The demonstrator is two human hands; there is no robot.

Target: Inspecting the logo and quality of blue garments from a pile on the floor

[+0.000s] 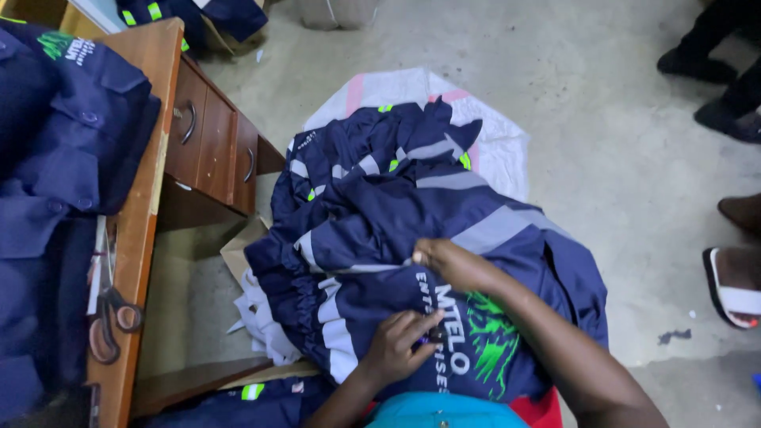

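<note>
Navy work jacket (444,238) with grey stripes lies on the person's lap, over a pile of similar clothes. The left hand (399,345) pinches its fabric; the right hand (453,265) grips a fold higher up.

Bare forearms, sleeveless to the elbow; turquoise garment (444,412) over red.

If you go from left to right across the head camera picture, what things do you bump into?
Folded navy clothes on the wooden desk → scissors → desk drawers → navy work jacket under the left hand and right hand → white sandal.
</note>
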